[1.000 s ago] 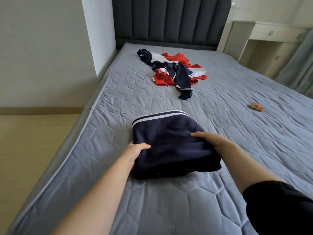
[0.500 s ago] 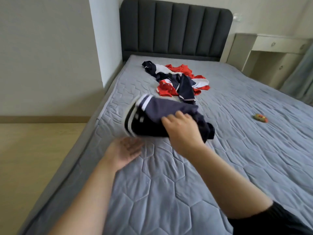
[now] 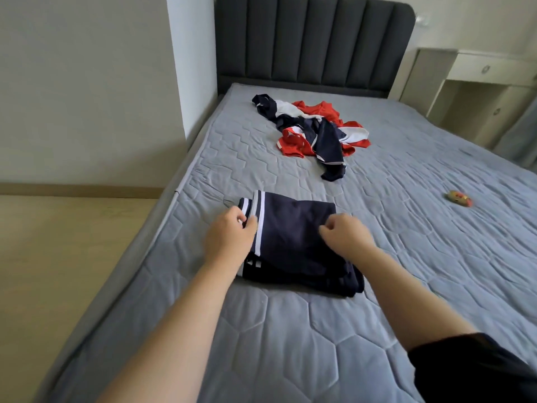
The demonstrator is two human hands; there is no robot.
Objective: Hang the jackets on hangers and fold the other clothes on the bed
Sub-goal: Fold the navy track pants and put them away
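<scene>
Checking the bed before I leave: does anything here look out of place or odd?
Yes. A small yellow-and-red object lies alone on the mattress, right of the folded navy garment; it is not clothing. Near the headboard, a red, white and navy clothes heap lies crumpled.

A folded garment (image 3: 293, 245) is laid on the mattress (image 3: 290, 344), with the left hand (image 3: 229, 239) at its left edge and the right hand (image 3: 345, 238) over its right part. A heap of clothes (image 3: 313, 132) is spread well beyond both hands, and a small toy (image 3: 459, 198) is set far right of the right hand.
</scene>
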